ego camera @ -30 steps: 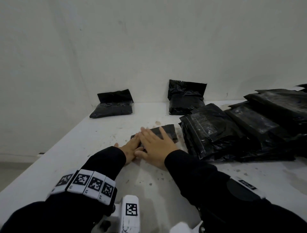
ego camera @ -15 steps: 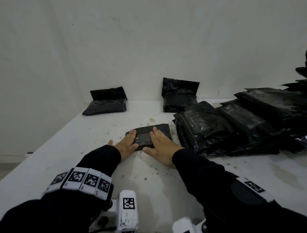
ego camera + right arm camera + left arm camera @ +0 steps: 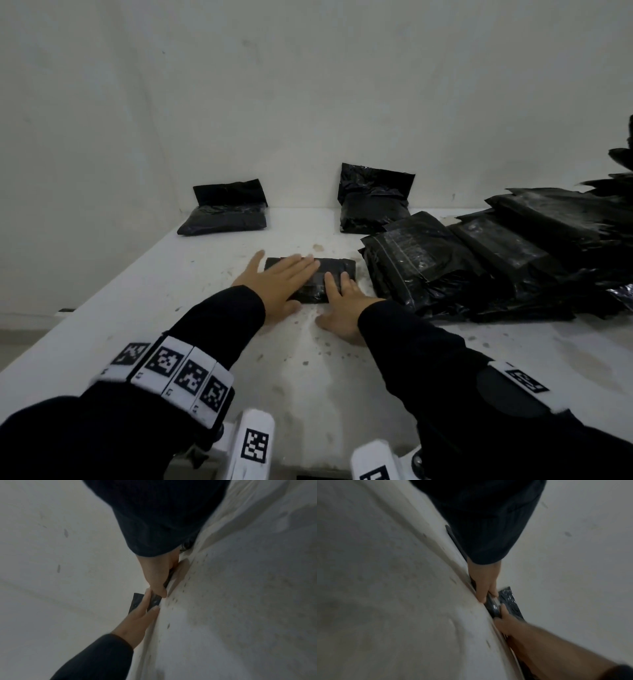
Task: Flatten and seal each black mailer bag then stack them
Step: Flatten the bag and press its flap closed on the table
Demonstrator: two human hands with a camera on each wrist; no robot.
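A small black mailer bag [image 3: 337, 267] lies flat on the white table [image 3: 308, 370], in the middle. My left hand [image 3: 284, 277] lies palm down across its left half with the fingers straight. My right hand [image 3: 339, 294] rests at its near right corner, fingers on the bag and thumb on the table. In the left wrist view my left hand [image 3: 484, 585] presses down on the bag [image 3: 510, 599]. The right wrist view shows my right hand [image 3: 157, 577] on the near edge of the bag [image 3: 137, 600], and the flat fingers [image 3: 144, 609] of the left hand.
Two filled black bags lean on the back wall, one at the left [image 3: 224, 212] and one in the middle [image 3: 373, 202]. A pile of several black mailer bags [image 3: 479, 260] fills the right side, close to my right hand. The table's left edge drops to the floor.
My left hand slid from the bag's near left edge up onto its top and rightward. My right hand shifted right to the near right corner.
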